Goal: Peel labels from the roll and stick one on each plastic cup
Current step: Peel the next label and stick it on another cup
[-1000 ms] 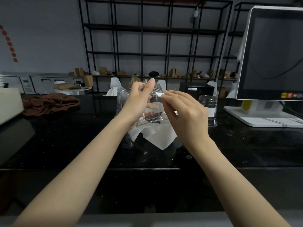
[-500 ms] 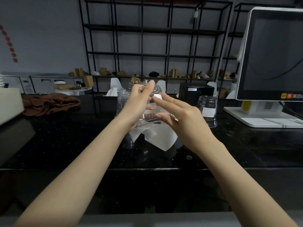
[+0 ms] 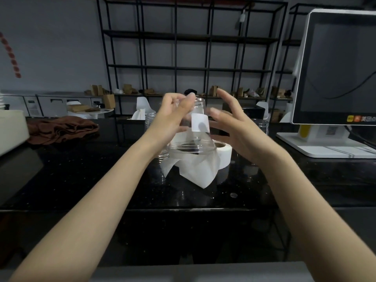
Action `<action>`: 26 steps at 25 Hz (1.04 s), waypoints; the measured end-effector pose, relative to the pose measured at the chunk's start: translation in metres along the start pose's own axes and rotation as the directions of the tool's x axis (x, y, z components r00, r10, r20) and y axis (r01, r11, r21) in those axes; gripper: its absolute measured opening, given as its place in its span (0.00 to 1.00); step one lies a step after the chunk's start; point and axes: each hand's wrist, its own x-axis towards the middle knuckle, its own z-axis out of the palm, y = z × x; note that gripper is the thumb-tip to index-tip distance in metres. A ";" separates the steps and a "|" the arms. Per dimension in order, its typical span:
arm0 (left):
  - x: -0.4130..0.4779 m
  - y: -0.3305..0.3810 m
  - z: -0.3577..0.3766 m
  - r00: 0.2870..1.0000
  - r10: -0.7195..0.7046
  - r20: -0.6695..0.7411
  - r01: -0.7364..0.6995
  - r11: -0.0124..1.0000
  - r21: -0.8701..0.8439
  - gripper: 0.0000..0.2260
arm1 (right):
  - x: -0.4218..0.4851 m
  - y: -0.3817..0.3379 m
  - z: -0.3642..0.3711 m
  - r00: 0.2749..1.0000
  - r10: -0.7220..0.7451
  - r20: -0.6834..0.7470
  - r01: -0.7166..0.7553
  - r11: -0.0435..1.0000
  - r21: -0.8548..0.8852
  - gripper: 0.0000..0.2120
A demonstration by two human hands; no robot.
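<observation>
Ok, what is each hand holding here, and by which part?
The left hand holds the upside-down clear cup by its upper part, near the upturned base. The right hand is open beside it, holding nothing.

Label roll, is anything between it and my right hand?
Nothing visible does. The right hand is open, above the label roll; the cup gripped by the left hand covers only the roll's left side.
</observation>
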 end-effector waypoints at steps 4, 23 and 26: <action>0.004 0.004 0.001 0.992 0.076 0.101 -0.086 0.991 0.099 0.15 | 0.025 -0.010 -0.002 0.997 0.051 0.052 -0.050 0.999 -0.023 0.23; 0.014 -0.045 -0.033 0.955 0.082 -0.286 0.093 0.832 0.547 0.14 | 0.043 0.009 -0.089 0.792 -0.246 -0.558 -0.001 0.915 -0.404 0.28; 0.001 -0.027 -0.013 0.972 0.144 -0.185 -0.008 0.809 0.588 0.10 | 0.049 0.028 -0.104 0.795 -0.187 -0.577 -0.106 0.893 -0.437 0.30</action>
